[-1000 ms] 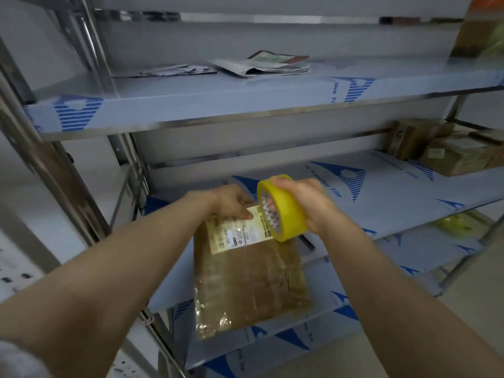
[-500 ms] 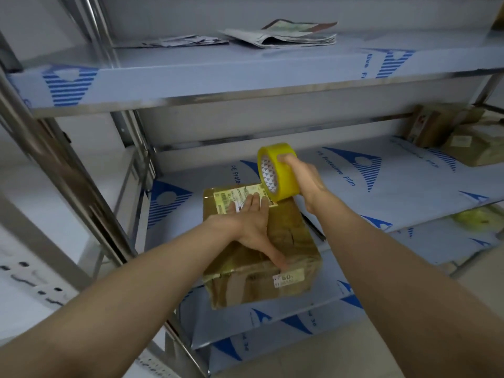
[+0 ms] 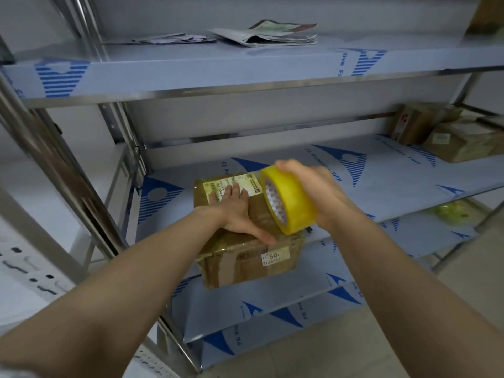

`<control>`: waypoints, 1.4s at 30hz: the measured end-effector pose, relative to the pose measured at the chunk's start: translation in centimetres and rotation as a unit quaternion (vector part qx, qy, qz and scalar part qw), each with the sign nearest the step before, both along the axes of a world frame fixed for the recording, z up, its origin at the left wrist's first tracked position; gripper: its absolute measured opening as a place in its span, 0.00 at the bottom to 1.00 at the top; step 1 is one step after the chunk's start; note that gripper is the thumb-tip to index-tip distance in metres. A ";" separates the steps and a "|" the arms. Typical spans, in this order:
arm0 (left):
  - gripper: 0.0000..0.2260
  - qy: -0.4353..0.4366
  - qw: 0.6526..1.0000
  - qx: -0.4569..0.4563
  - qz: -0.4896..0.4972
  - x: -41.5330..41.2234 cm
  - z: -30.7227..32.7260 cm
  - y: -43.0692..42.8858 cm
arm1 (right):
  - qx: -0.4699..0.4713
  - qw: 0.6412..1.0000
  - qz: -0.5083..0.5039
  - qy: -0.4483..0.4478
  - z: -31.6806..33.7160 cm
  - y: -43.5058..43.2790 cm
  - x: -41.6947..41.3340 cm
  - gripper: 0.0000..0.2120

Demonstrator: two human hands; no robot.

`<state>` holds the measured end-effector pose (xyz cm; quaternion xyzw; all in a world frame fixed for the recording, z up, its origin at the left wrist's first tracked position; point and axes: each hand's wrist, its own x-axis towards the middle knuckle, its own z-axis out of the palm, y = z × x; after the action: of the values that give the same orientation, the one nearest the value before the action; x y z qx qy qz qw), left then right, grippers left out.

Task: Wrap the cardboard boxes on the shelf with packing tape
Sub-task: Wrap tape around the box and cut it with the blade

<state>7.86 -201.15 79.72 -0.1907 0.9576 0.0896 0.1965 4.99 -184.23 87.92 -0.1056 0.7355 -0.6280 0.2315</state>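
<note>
A brown cardboard box [image 3: 245, 263] with glossy tape on it and white labels sits at the front edge of the middle shelf [image 3: 381, 184]. My left hand [image 3: 234, 211] lies flat on the box top, fingers straight over the label and thumb stretched toward the front edge. My right hand [image 3: 324, 195] grips a yellow roll of packing tape [image 3: 289, 200], held just above the right half of the box top, near its front edge.
Two more taped cardboard boxes [image 3: 450, 137] stand at the far right of the same shelf. Folded newspapers [image 3: 267, 34] lie on the upper shelf. A steel upright [image 3: 62, 159] rises at the left. Lower shelves and a yellow-green object [image 3: 452, 211] are below.
The box went from tilted up in my left hand to lying flat on the shelf. My left hand flattened on its top. The tape roll came nearer, along the box top toward its front edge.
</note>
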 end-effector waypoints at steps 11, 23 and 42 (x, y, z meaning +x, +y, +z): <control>0.72 -0.003 1.000 0.005 -0.004 -0.4 0.2 0.0 | 0.031 0.999 -0.009 0.019 -4.4 6.1 5.5 0.18; 0.71 -0.012 1.000 0.016 -0.018 -0.8 -0.1 -0.4 | 0.102 0.994 -0.019 0.016 -11.3 6.7 6.2 0.24; 0.35 0.128 0.980 -0.140 0.054 -12.6 -1.8 -1.5 | 0.231 0.973 0.010 0.010 -14.0 4.2 3.0 0.30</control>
<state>-4.70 -202.67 77.91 -0.2551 0.9661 -0.0112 0.0386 7.98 -180.06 73.94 -0.0630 0.8619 -0.4374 0.2488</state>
